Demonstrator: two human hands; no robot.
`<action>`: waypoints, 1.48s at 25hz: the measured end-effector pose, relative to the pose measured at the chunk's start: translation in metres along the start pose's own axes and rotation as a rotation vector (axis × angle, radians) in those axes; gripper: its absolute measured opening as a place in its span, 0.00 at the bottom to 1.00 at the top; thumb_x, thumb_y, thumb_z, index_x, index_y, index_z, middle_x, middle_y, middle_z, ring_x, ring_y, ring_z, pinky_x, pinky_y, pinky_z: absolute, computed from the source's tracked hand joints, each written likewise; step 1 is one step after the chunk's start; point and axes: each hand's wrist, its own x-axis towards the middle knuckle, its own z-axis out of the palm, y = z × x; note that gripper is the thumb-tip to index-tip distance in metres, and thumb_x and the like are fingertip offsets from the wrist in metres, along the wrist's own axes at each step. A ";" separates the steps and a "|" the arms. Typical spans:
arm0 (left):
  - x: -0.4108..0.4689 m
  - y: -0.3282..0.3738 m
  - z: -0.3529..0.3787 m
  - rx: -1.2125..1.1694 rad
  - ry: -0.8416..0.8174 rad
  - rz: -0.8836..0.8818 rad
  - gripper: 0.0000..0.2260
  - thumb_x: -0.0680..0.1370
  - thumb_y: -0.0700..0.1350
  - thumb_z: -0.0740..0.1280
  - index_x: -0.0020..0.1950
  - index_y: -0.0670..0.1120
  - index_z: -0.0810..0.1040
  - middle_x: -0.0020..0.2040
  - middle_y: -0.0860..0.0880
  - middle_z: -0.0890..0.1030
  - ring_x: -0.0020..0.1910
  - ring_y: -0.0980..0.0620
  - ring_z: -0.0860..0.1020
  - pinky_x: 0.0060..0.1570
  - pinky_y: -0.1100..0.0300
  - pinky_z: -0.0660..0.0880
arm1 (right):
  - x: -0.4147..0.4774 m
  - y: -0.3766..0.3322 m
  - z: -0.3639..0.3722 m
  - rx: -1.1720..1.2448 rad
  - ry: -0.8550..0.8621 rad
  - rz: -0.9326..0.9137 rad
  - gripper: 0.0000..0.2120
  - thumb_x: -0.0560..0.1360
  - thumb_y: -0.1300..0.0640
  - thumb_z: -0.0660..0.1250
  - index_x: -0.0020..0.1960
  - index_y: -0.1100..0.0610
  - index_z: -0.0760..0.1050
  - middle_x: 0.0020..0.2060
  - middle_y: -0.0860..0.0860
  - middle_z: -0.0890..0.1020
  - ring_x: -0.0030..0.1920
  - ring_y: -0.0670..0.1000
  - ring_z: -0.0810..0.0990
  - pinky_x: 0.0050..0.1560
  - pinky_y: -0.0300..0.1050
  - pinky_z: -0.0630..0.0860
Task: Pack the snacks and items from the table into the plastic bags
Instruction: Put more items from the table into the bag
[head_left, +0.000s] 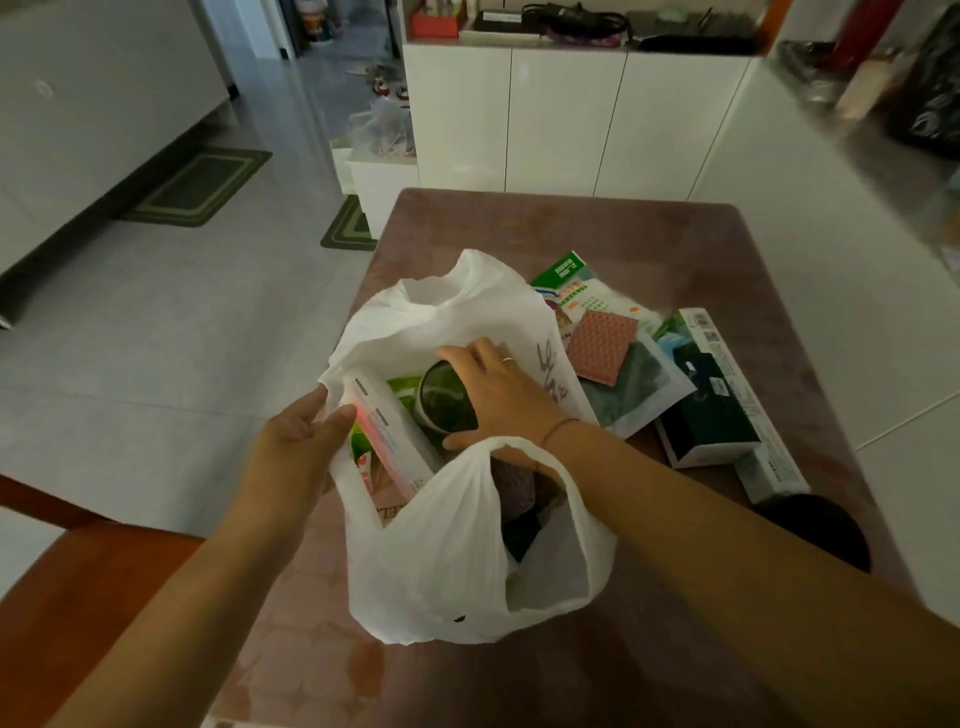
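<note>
A white plastic bag (447, 561) stands open on the reddish table (649, 234). My left hand (296, 447) pinches the bag's left rim and holds it apart. My right hand (498, 395) reaches inside the bag and grips a round dark-green can (441, 402). Inside the bag, a pink-and-white box (389, 447) leans against the left wall with green packets beside it. To the right of the bag several items lie on the table: a pink patterned packet (602, 345), green snack packets (566, 283) and a long dark box (717, 395).
A dark round object (821, 525) sits at the table's right edge. White cabinets (561, 114) stand behind the table. Tiled floor with green mats (197, 187) lies to the left. A wooden chair edge (62, 561) is at lower left.
</note>
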 end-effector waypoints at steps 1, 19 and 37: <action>0.000 0.001 0.001 0.003 0.002 -0.004 0.16 0.79 0.48 0.62 0.67 0.51 0.74 0.47 0.52 0.83 0.34 0.55 0.84 0.28 0.63 0.79 | -0.003 0.004 0.000 0.024 -0.019 0.001 0.41 0.67 0.47 0.74 0.72 0.55 0.56 0.66 0.58 0.64 0.64 0.60 0.68 0.61 0.53 0.72; 0.005 -0.003 0.004 -0.025 -0.036 0.001 0.14 0.79 0.46 0.64 0.64 0.48 0.75 0.40 0.48 0.86 0.41 0.43 0.84 0.41 0.51 0.79 | -0.235 0.181 0.063 0.062 0.199 1.227 0.51 0.63 0.37 0.73 0.76 0.47 0.48 0.76 0.58 0.51 0.74 0.65 0.53 0.70 0.66 0.60; -0.004 0.006 0.006 0.033 0.031 -0.043 0.17 0.79 0.49 0.63 0.68 0.50 0.72 0.50 0.49 0.83 0.40 0.49 0.84 0.35 0.54 0.82 | -0.019 -0.026 -0.037 0.656 0.556 0.313 0.28 0.66 0.57 0.74 0.60 0.58 0.63 0.60 0.55 0.66 0.59 0.52 0.67 0.60 0.43 0.71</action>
